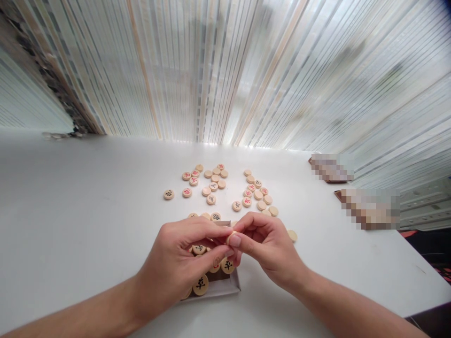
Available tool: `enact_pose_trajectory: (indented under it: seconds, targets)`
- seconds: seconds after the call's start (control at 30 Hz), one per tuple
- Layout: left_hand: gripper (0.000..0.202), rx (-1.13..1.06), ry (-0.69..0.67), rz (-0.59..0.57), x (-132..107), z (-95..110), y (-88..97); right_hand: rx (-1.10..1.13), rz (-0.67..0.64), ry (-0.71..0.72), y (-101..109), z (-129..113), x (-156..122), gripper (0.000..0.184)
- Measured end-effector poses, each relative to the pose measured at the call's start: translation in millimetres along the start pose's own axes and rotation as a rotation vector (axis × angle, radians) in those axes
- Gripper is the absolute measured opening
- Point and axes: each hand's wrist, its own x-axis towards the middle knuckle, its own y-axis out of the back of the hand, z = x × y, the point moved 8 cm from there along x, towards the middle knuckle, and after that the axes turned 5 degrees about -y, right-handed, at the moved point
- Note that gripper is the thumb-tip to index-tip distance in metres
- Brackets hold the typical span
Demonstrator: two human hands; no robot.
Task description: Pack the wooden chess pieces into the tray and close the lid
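Both hands meet over a small open box (pixel 232 286) that holds several round wooden Chinese chess pieces, some marked with black characters. Between the fingertips is one pale Chinese chess piece (pixel 230 238), seen nearly edge-on. My right hand (pixel 269 244) pinches it with thumb and forefinger. From the other side, my left hand (pixel 186 249) closes its fingertips about the same piece, the thumb lower than the forefinger. Much of the box's left side and far part lies hidden behind my left hand. A black-marked piece (pixel 200 285) rests in the near part of the box.
Beyond the box, loose pieces lie scattered on the white table (pixel 88 211), including a red-marked piece (pixel 186 192) and a plain piece (pixel 273 211). Two blurred brown-edged objects (pixel 366 210) lie at the right. A striped curtain (pixel 225 70) hangs along the back edge.
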Motion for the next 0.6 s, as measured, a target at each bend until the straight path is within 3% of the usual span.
enact_pose_trajectory:
  seconds: [0.2,0.43,0.6]
  targets:
    - [0.025,-0.132,0.102,0.053,-2,-13,0.1,0.008,-0.017,-0.032,0,3,1,0.014]
    - [0.025,-0.033,-0.008,0.039,-2,-6,3.1,0.043,-0.030,-0.076,1,8,0,0.020]
    - [0.018,-0.103,0.058,0.049,-2,-11,0.6,-0.033,-0.030,0.000,-1,-1,0,0.020]
